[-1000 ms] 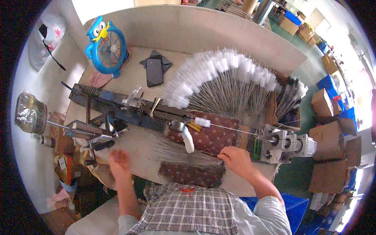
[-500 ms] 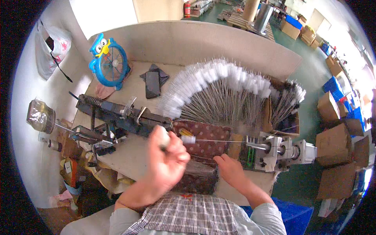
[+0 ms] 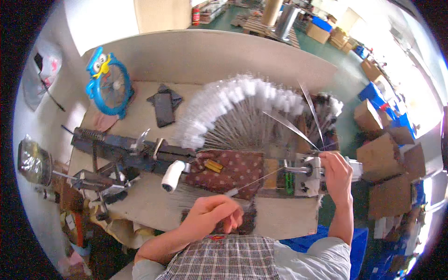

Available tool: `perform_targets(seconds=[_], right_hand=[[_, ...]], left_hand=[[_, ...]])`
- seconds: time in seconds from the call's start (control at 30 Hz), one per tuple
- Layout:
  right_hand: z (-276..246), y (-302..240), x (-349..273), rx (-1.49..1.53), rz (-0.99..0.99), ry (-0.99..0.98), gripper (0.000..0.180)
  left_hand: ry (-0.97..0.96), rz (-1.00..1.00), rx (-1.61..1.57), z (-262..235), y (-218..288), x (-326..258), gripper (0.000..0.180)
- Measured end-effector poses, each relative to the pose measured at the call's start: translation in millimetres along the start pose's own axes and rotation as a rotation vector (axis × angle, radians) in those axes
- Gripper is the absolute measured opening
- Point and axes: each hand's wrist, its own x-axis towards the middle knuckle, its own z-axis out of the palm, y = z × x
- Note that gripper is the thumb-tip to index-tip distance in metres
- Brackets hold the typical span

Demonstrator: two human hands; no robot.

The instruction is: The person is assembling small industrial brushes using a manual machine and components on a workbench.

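Observation:
My left hand (image 3: pixel 215 213) is in front of the bench with its fingers curled; what lies in them, if anything, is hidden. Just above its fingers is the white tip of a small wire brush (image 3: pixel 232 192). The brush's thin wire slants up right to the metal spindle (image 3: pixel 296 169). My right hand (image 3: pixel 337 170) is closed at the spindle housing, where two thin shiny metal strips (image 3: pixel 290 129) fan upward from the fingertips. A white handle (image 3: pixel 172 176) sticks out from the dark metal fixture (image 3: pixel 126 145) on the left, with no hand on it.
Behind lies a wide fan of white-tipped wire brushes (image 3: pixel 247 91). Nearby are a dotted brown cloth (image 3: pixel 242 172), a yellow piece (image 3: pixel 213 166), a dark phone-like slab (image 3: pixel 164 109) and a blue bird-shaped fan (image 3: pixel 109 84). Cardboard boxes (image 3: pixel 385 156) stand on the right.
My left hand has left the white handle and moved down and right. My right hand has shifted from the cloth to the spindle housing. The brush's white tip now hangs lower; the view has shifted.

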Motion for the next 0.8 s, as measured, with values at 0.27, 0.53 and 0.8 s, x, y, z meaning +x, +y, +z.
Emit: perform_targets(seconds=[0.27, 0.53, 0.8], right_hand=[[41.9, 4.7, 7.1, 0.25, -0.138, -0.089, 0.029], [86.7, 22.3, 1.0, 0.247, -0.053, -0.022, 0.018], [80.2, 4.9, 22.3, 0.37, -0.225, -0.309, 0.013]], left_hand=[[0.185, 0.573, 1.44, 42.7, -38.3, 152.8, 0.016], [0.291, 0.903, 2.186, 23.0, 7.2, 215.9, 0.01], [0.319, 0.776, 1.758, -21.6, -22.0, 106.5, 0.027]])
